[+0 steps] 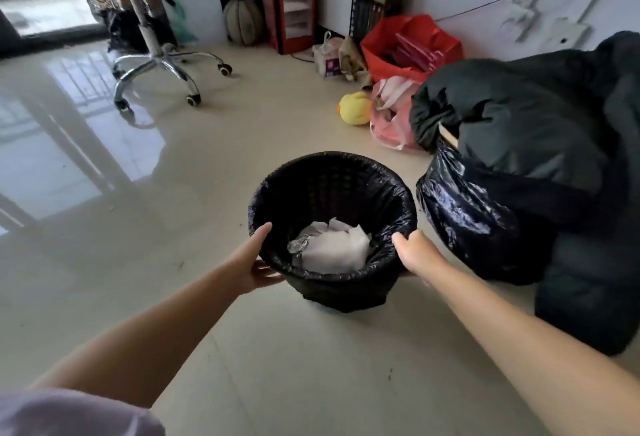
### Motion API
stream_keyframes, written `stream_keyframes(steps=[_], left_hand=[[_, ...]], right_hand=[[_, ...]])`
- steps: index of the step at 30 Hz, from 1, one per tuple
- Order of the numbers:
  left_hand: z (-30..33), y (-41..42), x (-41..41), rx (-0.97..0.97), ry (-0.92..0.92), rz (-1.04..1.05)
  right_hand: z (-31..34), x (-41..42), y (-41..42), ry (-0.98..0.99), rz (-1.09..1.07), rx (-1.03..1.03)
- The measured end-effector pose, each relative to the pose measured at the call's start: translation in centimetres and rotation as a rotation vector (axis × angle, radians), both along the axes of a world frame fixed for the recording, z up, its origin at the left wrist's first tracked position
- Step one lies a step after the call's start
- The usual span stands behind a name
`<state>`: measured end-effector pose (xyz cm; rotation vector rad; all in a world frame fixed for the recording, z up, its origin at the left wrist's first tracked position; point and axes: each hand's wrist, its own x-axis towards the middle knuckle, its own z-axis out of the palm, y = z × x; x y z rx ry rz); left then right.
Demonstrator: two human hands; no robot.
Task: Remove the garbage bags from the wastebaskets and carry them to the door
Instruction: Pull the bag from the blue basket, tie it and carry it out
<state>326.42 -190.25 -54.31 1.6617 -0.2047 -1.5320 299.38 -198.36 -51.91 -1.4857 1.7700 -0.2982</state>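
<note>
The left hand (254, 262) was pressed against the near-left rim of the wastebasket (343, 292), thumb laid along the rim and fingers curled beneath it. The right hand (414, 250) was closed over the rim's near-right edge, gripping the black garbage bag (398, 193) folded over it. Between the two hands, white crumpled paper (334, 248) was seen lying at the bag's bottom. Just right of the right hand, a filled black bag (464, 214) was set on the floor (138, 227), under a dark coat (526, 124). Well beyond the left hand, an office chair (156, 54) was seen.
</note>
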Motion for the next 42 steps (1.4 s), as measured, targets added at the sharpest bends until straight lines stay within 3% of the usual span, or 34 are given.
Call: stream_keyframes(steps=[7, 10, 13, 17, 20, 25, 31, 36, 40, 42], left_hand=[[-1.0, 3.5, 5.6, -0.053, 0.201, 0.125], [-1.4, 4.5, 6.3, 0.047, 0.137, 0.172], [-1.5, 5.0, 4.2, 0.148, 0.171, 0.132], [-1.4, 4.0, 1.8, 0.088, 0.376, 0.080], [-1.2, 3.4, 1.3, 0.057, 0.377, 0.164], [-0.2, 3.2, 2.9, 0.069, 0.308, 0.284], [2.5, 3.1, 5.0, 0.113, 0.159, 0.437], [5.1, 1.7, 4.4, -0.126, -0.062, 0.690], [6.8, 1.1, 3.2, -0.189, 0.036, 0.647], [7.5, 1.2, 2.6, -0.229, 0.146, 0.591]], right_hand=[[-1.1, 3.3, 0.3, -0.161, 0.042, 0.017], [-1.7, 4.2, -0.1, -0.324, 0.005, 0.029], [-3.0, 4.4, 0.2, -0.518, -0.202, 0.173], [-4.5, 4.4, 2.3, -0.485, -0.315, 0.420], [-4.4, 5.4, 2.8, -0.766, -0.335, 0.649], [-3.5, 5.9, 1.8, -0.947, -0.492, 0.487], [-1.9, 4.8, 1.8, -0.972, -0.454, 0.533], [0.3, 5.0, 1.2, -0.909, -0.704, 0.240], [3.0, 5.1, 0.5, -1.096, -0.780, 0.174], [4.2, 5.1, 0.8, -1.209, -0.695, 0.200]])
